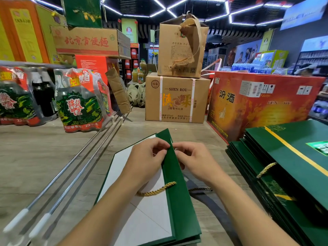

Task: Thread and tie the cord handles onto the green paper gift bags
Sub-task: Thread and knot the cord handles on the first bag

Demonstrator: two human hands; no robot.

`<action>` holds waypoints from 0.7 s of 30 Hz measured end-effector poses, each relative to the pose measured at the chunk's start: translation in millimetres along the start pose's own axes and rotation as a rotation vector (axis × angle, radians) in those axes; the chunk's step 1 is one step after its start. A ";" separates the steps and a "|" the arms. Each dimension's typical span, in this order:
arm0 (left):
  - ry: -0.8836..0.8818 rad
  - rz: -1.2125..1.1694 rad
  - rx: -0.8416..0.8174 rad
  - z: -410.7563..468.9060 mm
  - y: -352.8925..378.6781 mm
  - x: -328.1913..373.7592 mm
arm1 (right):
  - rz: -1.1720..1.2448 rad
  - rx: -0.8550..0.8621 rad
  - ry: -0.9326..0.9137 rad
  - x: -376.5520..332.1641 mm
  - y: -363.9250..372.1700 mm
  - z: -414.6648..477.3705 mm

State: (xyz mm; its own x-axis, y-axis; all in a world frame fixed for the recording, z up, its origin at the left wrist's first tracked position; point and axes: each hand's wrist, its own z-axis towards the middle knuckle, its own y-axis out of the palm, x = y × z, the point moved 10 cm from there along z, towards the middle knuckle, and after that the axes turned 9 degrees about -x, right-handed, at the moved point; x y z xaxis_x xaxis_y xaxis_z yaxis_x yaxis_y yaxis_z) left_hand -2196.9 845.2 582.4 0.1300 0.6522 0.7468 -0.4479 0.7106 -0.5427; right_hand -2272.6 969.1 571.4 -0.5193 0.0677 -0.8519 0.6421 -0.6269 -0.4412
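- Your flat green paper gift bag (179, 192) lies near the middle of the near edge of the wood-grain table (44, 157), its white inside panel facing up on the left and its folded green top band running away from you.
- Your left hand (147, 160) rests on the white panel with its grip pressed together at the far end of the green band, thumb and forefinger pinching there; whether they hold paper or a cord end you cannot tell.
- Your right hand (193, 158) meets it from the other side of the band, fingers curled and its grip closed at the same spot; what it pinches is hidden.
- A twisted gold cord handle (158, 189) crosses the white panel between your forearms and touches the green band; a second piece of gold cord (200, 189) shows just right of the band, under your right forearm.
- A stack of flat green gift bags with a gold stripe (287, 167) sits along the right edge of the table, one gold cord loop (266, 169) hanging off its near side.
- Two long metal rods with white tips (74, 171) lie diagonally towards the near left corner.
- Stacked brown cardboard boxes (177, 98) stand at the far edge, a red printed box (257, 103) to their right.
- Shrink-wrapped bottle packs (79, 100) stand at the far left.
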 end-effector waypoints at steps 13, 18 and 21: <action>-0.015 -0.101 -0.043 -2.1 9.9 1.0 | 0.077 0.050 0.200 13.2 -2.2 -1.1; 0.007 0.054 -0.016 -1.5 4.4 5.8 | 0.056 0.004 0.225 17.8 3.5 0.7; -0.068 0.147 -0.033 -1.2 0.5 -0.3 | 0.023 0.064 0.273 23.1 -3.4 -0.2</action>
State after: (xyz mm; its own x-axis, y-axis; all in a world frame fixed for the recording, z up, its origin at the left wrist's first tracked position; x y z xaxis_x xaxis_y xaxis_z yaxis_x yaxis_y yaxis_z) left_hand -2196.2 845.6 581.4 0.0047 0.7311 0.6822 -0.4279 0.6181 -0.6595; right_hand -2286.6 973.0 553.2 -0.3283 0.2545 -0.9096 0.6107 -0.6775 -0.4100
